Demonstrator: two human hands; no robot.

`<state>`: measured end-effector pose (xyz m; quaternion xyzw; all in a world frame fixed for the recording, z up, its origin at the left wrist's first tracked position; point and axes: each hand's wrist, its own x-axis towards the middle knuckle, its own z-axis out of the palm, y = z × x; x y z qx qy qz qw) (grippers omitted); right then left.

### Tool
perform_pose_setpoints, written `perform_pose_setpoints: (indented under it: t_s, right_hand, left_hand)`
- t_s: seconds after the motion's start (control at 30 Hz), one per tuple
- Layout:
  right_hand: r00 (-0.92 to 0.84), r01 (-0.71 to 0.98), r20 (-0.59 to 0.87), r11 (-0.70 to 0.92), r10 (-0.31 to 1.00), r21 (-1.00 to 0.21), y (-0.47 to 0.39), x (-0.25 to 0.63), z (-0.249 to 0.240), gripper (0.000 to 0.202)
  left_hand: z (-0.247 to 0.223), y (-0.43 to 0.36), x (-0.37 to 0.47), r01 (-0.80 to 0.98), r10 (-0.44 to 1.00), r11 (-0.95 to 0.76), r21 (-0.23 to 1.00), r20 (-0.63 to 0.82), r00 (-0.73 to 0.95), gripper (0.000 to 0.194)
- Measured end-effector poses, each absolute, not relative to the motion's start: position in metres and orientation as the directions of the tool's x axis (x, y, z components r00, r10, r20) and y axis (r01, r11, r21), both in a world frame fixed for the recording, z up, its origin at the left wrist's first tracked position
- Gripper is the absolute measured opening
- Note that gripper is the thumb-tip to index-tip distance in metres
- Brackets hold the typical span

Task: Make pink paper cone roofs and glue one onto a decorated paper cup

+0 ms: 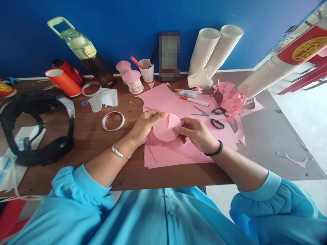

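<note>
A round pink paper disc with a slit or fold running from its top edge toward the middle is held between my two hands. My left hand pinches its upper left edge, thumb on top. On the right side, my right hand grips the disc between thumb and fingers. Pink paper sheets lie stacked beneath the hands. Open black-handled scissors rest on the sheets, right of the disc. Behind them are markers and a glue tube.
Small cups with pink cone tops, a pen cup and stacked paper cups stand along the blue wall. Tape rolls, a bottle and a black headset are left. Crumpled pink scraps lie right.
</note>
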<state>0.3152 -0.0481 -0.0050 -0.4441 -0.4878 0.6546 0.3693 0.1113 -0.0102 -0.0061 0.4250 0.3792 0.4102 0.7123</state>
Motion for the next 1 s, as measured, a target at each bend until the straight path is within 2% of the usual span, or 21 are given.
perform_pose_setpoints:
  t_s: [0.1, 0.2, 0.27, 0.37, 0.47, 0.6, 0.73, 0.83, 0.93, 1.0]
  right_hand:
    - [-0.331, -0.058, -0.242, -0.276, 0.912, -0.960, -0.048, 0.316, -0.002, 0.044]
    - [-0.436, 0.132, -0.258, -0.222, 0.862, -0.966, -0.048, 0.317, 0.002, 0.041]
    - [-0.558, 0.255, -0.270, -0.148, 0.785, -0.956, -0.049, 0.318, 0.004, 0.036]
    - [-0.674, 0.333, -0.247, -0.012, 0.697, -0.943, -0.052, 0.320, 0.006, 0.029]
    - [-0.608, 0.358, -0.119, 0.138, 0.785, -0.924, -0.054, 0.325, 0.011, 0.027]
    - [-0.433, 0.428, 0.042, 0.247, 0.900, -0.870, -0.050, 0.337, 0.018, 0.023]
    - [-0.321, 0.556, 0.079, 0.256, 0.944, -0.791, -0.044, 0.347, 0.019, 0.021]
    - [-0.348, 0.662, 0.087, 0.310, 0.934, -0.682, -0.043, 0.348, 0.015, 0.016]
    - [-0.397, 0.773, 0.071, 0.375, 0.915, -0.511, -0.046, 0.345, 0.013, 0.013]
    - [-0.416, 0.822, 0.050, 0.399, 0.908, -0.406, -0.052, 0.342, 0.012, 0.015]
  left_hand:
    - [-0.007, -0.009, 0.110, -0.274, 0.920, 0.277, 0.921, -0.172, 0.353, 0.030]
    - [-0.008, -0.007, 0.107, -0.236, 0.948, 0.208, 0.949, -0.137, 0.286, 0.030]
    - [-0.007, -0.005, 0.105, -0.129, 0.965, 0.113, 0.985, -0.078, 0.252, 0.029]
    - [-0.005, -0.002, 0.102, 0.067, 0.968, -0.050, 0.997, 0.032, 0.250, 0.028]
    - [-0.004, 0.001, 0.098, 0.114, 0.947, -0.106, 0.988, 0.065, 0.314, 0.030]
    - [0.001, 0.006, 0.090, 0.207, 0.849, -0.048, 0.977, -0.070, 0.524, 0.044]
    - [0.013, 0.011, 0.091, 0.440, 0.695, -0.222, 0.870, -0.175, 0.697, 0.045]
    - [0.017, 0.013, 0.097, 0.579, 0.652, -0.418, 0.700, -0.212, 0.728, 0.038]
    - [0.014, 0.014, 0.098, 0.643, 0.674, -0.544, 0.539, -0.177, 0.718, 0.038]
    - [0.010, 0.013, 0.094, 0.624, 0.678, -0.610, 0.489, -0.085, 0.730, 0.040]
